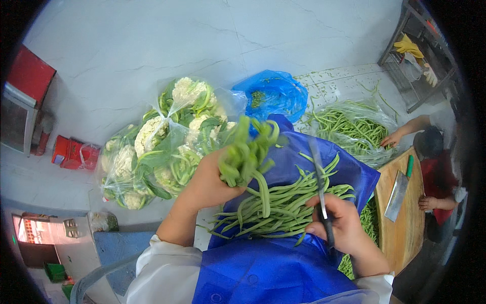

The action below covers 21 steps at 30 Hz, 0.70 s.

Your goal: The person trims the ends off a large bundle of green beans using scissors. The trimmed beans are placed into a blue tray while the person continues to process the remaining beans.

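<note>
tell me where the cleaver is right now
In the head view, the cleaver lies on the round wooden chopping board at the right, beyond the right hand and beside another person's hand.

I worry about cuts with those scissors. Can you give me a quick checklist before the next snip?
1. Left hand grips the bean bunch firmly: ok.
2. Right hand holds the scissors: ok.
3. Blades clear of the left fingers: ok, apart.
4. Blades open or closed: cannot tell, blurred.
5. Bean pile rests on the blue apron: ok.
6. Other person's hand away from the blades: ok.
</note>
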### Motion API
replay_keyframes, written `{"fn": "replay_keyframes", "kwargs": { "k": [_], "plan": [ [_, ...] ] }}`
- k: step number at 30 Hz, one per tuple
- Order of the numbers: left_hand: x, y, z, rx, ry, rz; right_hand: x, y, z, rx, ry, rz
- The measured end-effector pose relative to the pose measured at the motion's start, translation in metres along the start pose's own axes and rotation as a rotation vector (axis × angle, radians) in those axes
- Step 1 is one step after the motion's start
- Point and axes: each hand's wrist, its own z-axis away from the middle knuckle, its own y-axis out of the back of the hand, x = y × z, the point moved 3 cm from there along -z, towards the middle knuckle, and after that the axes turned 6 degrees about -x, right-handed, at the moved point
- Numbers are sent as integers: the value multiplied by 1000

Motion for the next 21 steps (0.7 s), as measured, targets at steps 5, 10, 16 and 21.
{"fn": "replay_keyframes", "kwargs": {
  "k": [5,10,16,21],
  "plan": [
    [9,-9,10,-51,59,335,10,-14,-11,170,163,209],
    [14,-9,9,-65,47,349,34,-12,9,434,-8,508],
    [2,-3,15,-27,-73,129,60,-21,37,261,-126,761],
    [26,-6,7,-96,-196,193,55,-19,41,340,-21,500]
  ]
}}
